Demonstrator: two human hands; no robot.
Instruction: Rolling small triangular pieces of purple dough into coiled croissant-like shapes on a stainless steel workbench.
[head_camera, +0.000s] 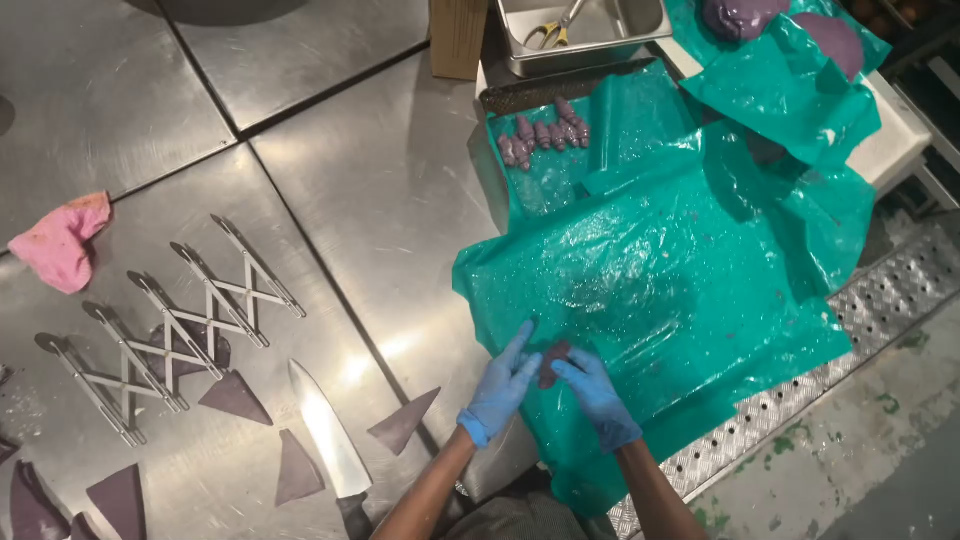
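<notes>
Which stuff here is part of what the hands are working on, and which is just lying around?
In use: left hand, right hand, purple dough piece, green plastic sheet, shaped purple pieces.

Lying about: knife, expanding cutter, pink cloth, metal tray.

Your gloved fingers (560, 370) cover most of the purple piece (553, 360), so you can't tell its shape. The knife (330, 432) handle runs off the bottom edge. The dough (745, 15) at top is cut by the frame. The scissors (552, 32) in the tray (640, 35) are only half visible.
</notes>
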